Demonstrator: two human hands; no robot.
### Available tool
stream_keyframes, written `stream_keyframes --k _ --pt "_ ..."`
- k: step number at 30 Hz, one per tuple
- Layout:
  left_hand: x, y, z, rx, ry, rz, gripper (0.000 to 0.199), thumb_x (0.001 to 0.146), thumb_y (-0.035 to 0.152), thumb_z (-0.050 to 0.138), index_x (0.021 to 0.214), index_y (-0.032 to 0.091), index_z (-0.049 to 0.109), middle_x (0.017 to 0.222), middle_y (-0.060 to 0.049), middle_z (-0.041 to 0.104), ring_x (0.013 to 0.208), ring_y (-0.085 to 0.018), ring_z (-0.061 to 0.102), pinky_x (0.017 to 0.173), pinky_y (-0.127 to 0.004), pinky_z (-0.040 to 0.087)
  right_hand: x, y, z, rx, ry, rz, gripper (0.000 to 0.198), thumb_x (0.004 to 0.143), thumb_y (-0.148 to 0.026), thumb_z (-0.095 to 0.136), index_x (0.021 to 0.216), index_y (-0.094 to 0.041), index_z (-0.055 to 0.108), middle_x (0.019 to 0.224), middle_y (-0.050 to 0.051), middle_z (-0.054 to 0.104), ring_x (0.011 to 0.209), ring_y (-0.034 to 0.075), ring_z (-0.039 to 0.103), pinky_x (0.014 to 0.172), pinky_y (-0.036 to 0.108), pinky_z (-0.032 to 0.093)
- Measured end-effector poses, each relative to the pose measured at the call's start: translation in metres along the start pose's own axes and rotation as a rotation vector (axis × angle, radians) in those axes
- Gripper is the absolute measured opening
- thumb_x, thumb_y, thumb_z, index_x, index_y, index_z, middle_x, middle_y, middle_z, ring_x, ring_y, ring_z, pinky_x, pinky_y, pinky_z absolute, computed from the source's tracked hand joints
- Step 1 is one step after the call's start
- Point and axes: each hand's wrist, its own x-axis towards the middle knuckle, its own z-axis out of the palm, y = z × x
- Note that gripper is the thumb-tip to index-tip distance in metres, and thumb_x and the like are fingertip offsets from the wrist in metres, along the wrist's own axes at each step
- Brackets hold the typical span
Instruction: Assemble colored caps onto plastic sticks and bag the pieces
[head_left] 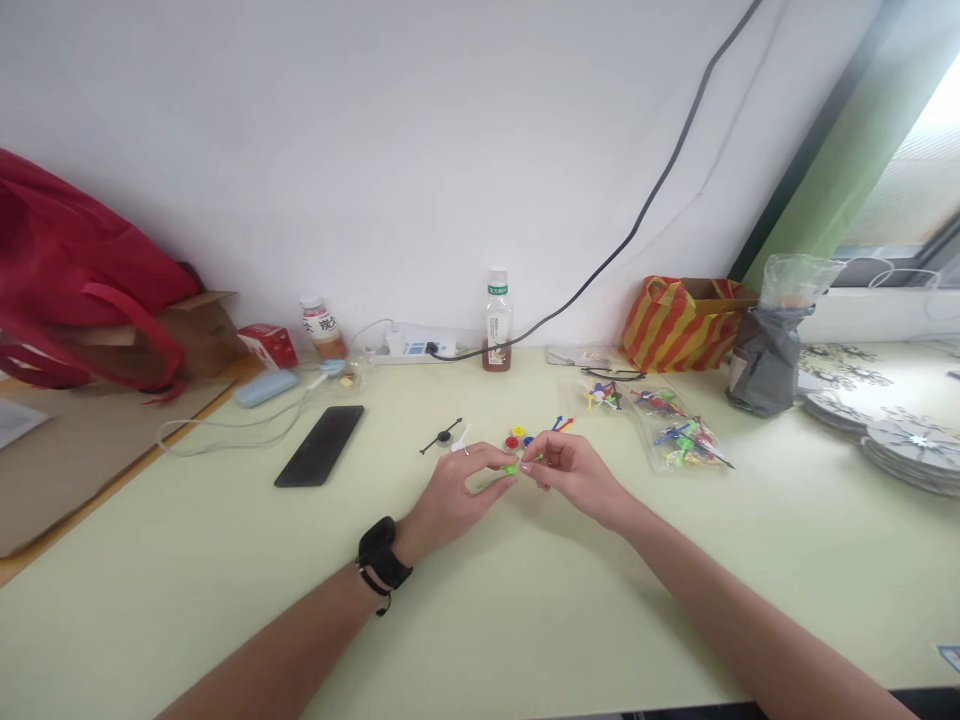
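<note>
My left hand (pixel 457 490), with a black watch at its wrist, pinches a small green plastic arrow spinner (pixel 511 469) between thumb and fingers. Close against it, my right hand (pixel 568 468) has thumb and fingertips pressed together; what lies between them is too small to make out. Just beyond the hands lie a red round piece (pixel 512 442), a yellow one (pixel 518 431) and a blue one (pixel 529 441), with a blue and a red arrow tip (pixel 565 424) beside them. A black arrow spinner (pixel 444 437) and a white arrow (pixel 462 437) lie to the left.
Clear bags of coloured arrow pieces (pixel 686 440) lie at right, near stacked printed discs (pixel 915 450). A black phone (pixel 320 446) rests at left. Along the wall stand a drink bottle (pixel 497 325), a power strip (pixel 427 343) with a black cable, and a striped bag (pixel 675 325).
</note>
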Motion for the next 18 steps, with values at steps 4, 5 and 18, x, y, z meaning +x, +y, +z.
stream_keyframes --k 4,5,18 --pt "-0.001 -0.005 0.001 -0.01 0.017 -0.035 0.015 0.092 0.028 0.072 0.106 0.024 0.077 0.104 -0.006 0.078 0.096 -0.022 0.073 0.09 -0.035 0.056 0.0 -0.001 -0.002 -0.058 -0.019 -0.011 0.03 0.081 -0.048 0.08 0.09 -0.021 0.068 0.083 0.001 0.065 0.068 0.014 0.055 0.061 0.028 0.043" --pt "-0.001 -0.006 0.0 -0.015 0.019 -0.041 0.014 0.092 0.028 0.073 0.105 0.024 0.078 0.103 -0.006 0.079 0.096 -0.022 0.073 0.09 -0.035 0.056 -0.001 -0.001 -0.003 -0.065 -0.023 -0.016 0.03 0.082 -0.047 0.079 0.09 -0.021 0.068 0.083 0.001 0.065 0.07 0.015 0.056 0.063 0.028 0.044" --pt "0.003 0.005 0.0 -0.288 -0.067 -0.149 0.023 0.09 0.036 0.074 0.105 0.019 0.077 0.108 -0.011 0.075 0.099 -0.022 0.069 0.091 -0.036 0.058 -0.001 -0.002 -0.009 -0.073 -0.043 -0.066 0.029 0.086 -0.046 0.076 0.099 -0.022 0.066 0.093 0.003 0.064 0.074 0.014 0.054 0.068 0.029 0.045"
